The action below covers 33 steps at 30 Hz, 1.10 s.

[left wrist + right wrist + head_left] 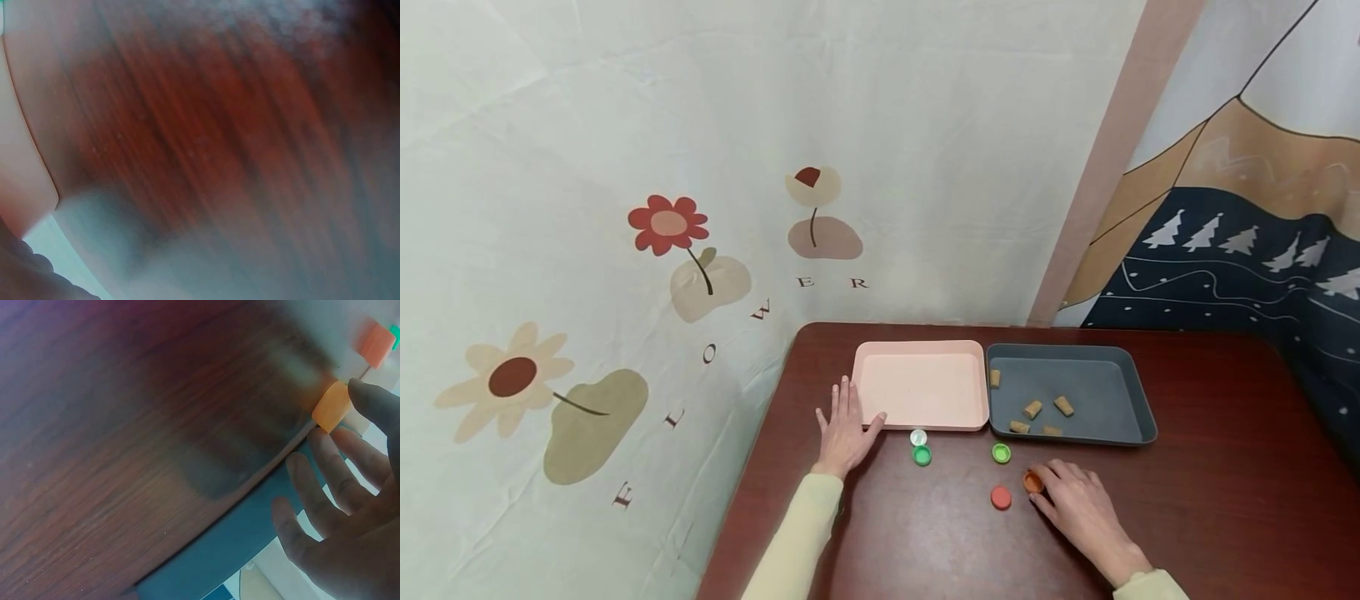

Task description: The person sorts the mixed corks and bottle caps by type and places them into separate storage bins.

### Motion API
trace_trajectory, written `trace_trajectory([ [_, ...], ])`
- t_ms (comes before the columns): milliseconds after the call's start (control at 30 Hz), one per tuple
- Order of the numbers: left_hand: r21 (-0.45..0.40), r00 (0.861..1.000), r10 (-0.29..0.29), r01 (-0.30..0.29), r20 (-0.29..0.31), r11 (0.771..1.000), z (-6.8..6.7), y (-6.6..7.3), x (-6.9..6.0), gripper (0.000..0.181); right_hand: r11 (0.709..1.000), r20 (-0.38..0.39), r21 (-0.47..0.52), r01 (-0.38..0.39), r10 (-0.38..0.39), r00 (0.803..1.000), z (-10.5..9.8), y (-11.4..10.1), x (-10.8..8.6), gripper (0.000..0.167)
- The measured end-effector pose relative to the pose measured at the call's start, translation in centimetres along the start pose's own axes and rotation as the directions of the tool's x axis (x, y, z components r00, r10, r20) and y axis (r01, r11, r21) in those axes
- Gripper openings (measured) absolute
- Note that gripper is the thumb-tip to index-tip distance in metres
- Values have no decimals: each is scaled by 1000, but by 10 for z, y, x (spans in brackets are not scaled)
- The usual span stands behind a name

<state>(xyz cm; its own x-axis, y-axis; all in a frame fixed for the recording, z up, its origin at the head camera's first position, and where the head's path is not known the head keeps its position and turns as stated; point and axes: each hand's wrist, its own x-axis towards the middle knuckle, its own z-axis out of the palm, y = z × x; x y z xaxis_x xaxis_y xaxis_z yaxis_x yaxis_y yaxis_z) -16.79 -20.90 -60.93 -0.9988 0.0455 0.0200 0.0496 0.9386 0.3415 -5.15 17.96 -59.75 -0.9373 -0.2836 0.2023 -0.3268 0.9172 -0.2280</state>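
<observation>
My left hand (844,435) lies flat with fingers spread at the left side of the pink tray (921,428), its thumb over the tray's front-left corner. In the left wrist view the pink tray (22,144) shows at the left edge. Thumb and a finger of my right hand (1078,508) pinch an orange cap (1033,482) at the table, in front of the grey tray (1075,437). The right wrist view shows the orange cap (331,406) between thumb and fingertip of the right hand (350,519), other fingers spread.
Left of the orange cap is a red cap (1001,497). A light green cap (1002,452) sits by the grey tray. A white cap (918,437) and a green cap (922,455) lie before the pink tray. Several corks (1063,406) are in the grey tray.
</observation>
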Motion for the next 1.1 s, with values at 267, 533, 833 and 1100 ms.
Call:
trace_trajectory([
  [267, -20, 1000, 2, -2, 9, 1000, -1, -1, 0, 97, 1000, -13, 7, -5, 5, 1000, -2, -3, 4, 33],
  [533, -35, 1000, 10, -10, 5, 999, -4, 1, -3, 96, 988, -129, 151, -38, 57, 990, -8, -12, 14, 40],
  [833, -37, 1000, 17, -17, 1, 999, -2, 0, -2, 97, 955, -213, 285, -81, 145, 966, -8, -21, 24, 42],
  [1100, -12, 1000, 12, -11, 15, 1000, -2, -1, -1, 96, 902, -134, 407, -146, 217, 967, -10, -33, 43, 40],
])
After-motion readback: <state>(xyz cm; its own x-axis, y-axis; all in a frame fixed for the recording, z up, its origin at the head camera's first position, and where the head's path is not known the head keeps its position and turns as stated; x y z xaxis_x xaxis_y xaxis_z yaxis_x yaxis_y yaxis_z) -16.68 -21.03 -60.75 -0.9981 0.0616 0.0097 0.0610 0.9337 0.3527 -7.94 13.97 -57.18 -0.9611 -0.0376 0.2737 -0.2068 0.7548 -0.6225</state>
